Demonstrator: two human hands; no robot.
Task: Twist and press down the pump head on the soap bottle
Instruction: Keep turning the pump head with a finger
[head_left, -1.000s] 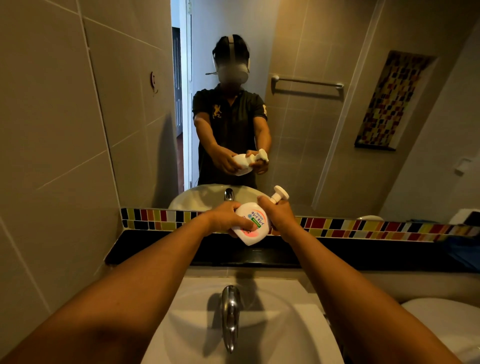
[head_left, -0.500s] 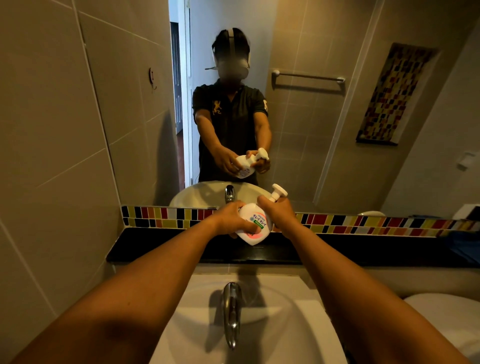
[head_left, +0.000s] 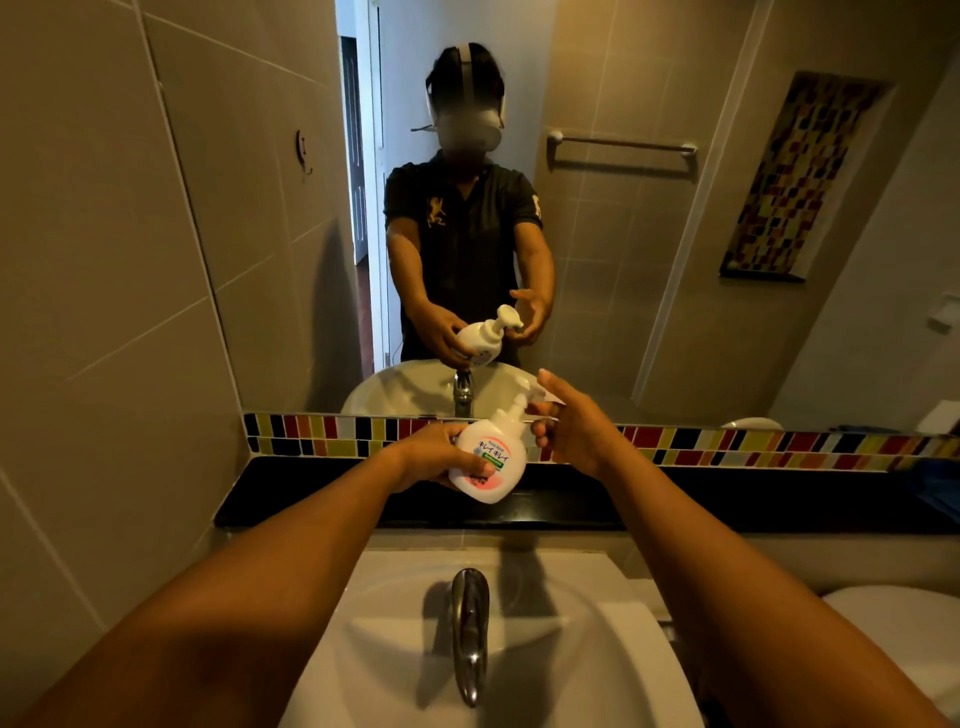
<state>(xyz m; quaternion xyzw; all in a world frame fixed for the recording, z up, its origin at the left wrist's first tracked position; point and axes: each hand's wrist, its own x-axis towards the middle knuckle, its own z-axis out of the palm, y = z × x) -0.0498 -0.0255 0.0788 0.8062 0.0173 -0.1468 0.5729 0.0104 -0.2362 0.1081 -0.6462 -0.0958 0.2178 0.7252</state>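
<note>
A white soap bottle (head_left: 488, 462) with a pink and green label is held tilted in the air above the black ledge, its pump head (head_left: 522, 399) pointing up and to the right. My left hand (head_left: 431, 457) grips the bottle's body from the left. My right hand (head_left: 574, 426) hovers just right of the pump head with its fingers spread, and the mirror shows it apart from the pump. The mirror repeats the bottle and both hands.
A white basin (head_left: 613, 649) with a chrome tap (head_left: 470, 623) lies below my arms. A black ledge (head_left: 311, 499) and a strip of coloured tiles (head_left: 727, 449) run under the mirror (head_left: 649, 260). A tiled wall (head_left: 104, 312) stands at the left, a white rounded object (head_left: 904, 618) at the lower right.
My right hand has let go of the pump neck and opened, drawing slightly right. The bottle now stands more upright in my left hand.
</note>
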